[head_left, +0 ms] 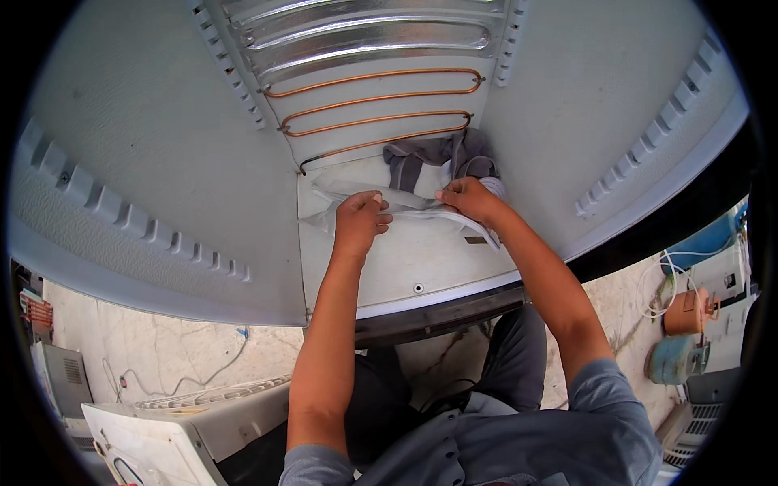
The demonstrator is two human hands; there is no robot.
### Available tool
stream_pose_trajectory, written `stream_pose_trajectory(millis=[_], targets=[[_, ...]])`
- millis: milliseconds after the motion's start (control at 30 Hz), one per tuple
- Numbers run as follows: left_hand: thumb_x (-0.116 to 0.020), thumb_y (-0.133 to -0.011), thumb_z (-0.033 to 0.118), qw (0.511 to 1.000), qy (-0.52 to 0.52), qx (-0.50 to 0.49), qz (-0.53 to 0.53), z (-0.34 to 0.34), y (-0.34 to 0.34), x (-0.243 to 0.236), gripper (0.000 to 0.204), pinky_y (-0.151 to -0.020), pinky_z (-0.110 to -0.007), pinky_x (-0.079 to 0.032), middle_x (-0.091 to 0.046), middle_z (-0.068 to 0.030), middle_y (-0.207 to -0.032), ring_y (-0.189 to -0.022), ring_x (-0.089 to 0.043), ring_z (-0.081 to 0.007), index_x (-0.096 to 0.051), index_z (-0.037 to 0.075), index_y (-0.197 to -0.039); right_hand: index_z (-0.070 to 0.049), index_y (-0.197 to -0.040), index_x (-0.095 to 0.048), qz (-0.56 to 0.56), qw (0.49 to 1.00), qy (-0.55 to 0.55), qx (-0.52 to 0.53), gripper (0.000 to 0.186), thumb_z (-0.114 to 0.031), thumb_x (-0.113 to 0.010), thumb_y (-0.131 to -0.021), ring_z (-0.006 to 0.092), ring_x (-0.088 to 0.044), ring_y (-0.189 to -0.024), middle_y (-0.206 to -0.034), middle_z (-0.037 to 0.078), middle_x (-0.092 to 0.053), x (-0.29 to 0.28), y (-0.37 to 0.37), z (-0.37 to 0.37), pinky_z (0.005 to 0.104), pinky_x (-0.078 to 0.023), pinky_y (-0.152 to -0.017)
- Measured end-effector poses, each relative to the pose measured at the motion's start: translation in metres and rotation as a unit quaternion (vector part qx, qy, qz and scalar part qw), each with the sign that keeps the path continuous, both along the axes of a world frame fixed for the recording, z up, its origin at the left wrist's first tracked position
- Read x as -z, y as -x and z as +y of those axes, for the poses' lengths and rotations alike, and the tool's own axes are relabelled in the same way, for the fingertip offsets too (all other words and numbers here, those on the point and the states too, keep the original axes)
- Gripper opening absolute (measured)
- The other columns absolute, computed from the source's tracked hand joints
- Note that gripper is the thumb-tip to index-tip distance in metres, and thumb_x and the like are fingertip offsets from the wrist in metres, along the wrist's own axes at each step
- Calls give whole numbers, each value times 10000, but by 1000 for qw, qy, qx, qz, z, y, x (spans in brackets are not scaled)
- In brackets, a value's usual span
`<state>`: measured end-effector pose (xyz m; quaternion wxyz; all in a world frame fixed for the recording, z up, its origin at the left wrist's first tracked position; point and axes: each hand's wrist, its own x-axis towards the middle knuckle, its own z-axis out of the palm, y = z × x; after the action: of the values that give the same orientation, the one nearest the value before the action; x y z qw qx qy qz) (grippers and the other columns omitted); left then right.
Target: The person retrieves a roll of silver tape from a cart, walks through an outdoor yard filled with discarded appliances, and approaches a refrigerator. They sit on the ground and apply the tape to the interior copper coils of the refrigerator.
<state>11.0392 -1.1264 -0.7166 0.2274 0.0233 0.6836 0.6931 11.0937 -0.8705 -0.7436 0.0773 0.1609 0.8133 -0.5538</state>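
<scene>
A limp, whitish, see-through sheet [409, 202], which looks like plastic, is stretched between my hands over the floor of an open refrigerator cabinet [389, 279]. My left hand [361, 223] has its fingers curled in, closed at the sheet's left part. Thumb and fingers of my right hand [470, 201] pinch its right part. A white band [478, 229] curves down below my right wrist. Behind my right hand lies a crumpled grey cloth [433, 155] with pale edging, in the cabinet's back right corner.
Bent copper tubing [377, 99] runs across the back wall, under silvery foil-covered loops [369, 36]. Notched shelf rails [121, 211] line both side walls. Outside stand orange [687, 312] and teal [671, 362] gas cylinders at right, and a white appliance panel [150, 445] at lower left.
</scene>
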Motion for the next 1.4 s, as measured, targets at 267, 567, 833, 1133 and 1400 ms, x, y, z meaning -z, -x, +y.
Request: stream_pose_trajectory(millis=[267, 567, 833, 1133, 1400], targets=[[-668, -940, 278, 906, 348, 96, 222, 18, -2, 46, 445, -655, -310, -572, -720, -170, -1063, -799, -708, -188, -628, 11, -1294, 41, -1068, -702, 64, 948, -257, -180, 622, -403, -896, -678, 325, -693, -962, -1013, 206, -722, 14, -45, -14, 388, -534, -869], [-634, -965, 346, 978, 181, 93, -52, 22, -20, 9, 368, -552, -303, -532, -714, -111, -863, -633, -649, -171, -670, 3, -1092, 13, -1054, -699, 92, 956, -258, -104, 522, -345, -873, -716, 373, -687, -942, -961, 210, -715, -9, -51, -25, 422, -529, -839], [-654, -936, 443, 958, -17, 103, -269, 42, -35, 48, 537, -793, -387, -554, -660, -178, -1176, -927, -668, -261, -555, 17, -1248, -5, -981, -647, 141, 968, -208, 7, 348, -186, -819, -740, 377, -667, -974, -1021, 197, -695, -9, -60, -38, 433, -523, -834], [-654, -954, 415, 933, -121, 37, -337, 50, -38, 54, 561, -1044, -492, -467, -561, -211, -1322, -1203, -581, -359, -515, -11, -1293, 8, -1167, -653, 161, 977, -139, 28, 521, -372, -784, -836, 338, -688, -1051, -1110, 201, -711, -18, -60, -62, 384, -523, -911], [-528, -1042, 146, 957, -237, -90, -141, 49, -20, 32, 271, -912, -486, -571, -682, -238, -1130, -1024, -684, -354, -528, -69, -1207, 43, -1184, -609, 198, 976, 50, 81, 359, -175, -719, -921, 215, -678, -1007, -1120, 177, -699, 26, -99, -70, 336, -531, -872]])
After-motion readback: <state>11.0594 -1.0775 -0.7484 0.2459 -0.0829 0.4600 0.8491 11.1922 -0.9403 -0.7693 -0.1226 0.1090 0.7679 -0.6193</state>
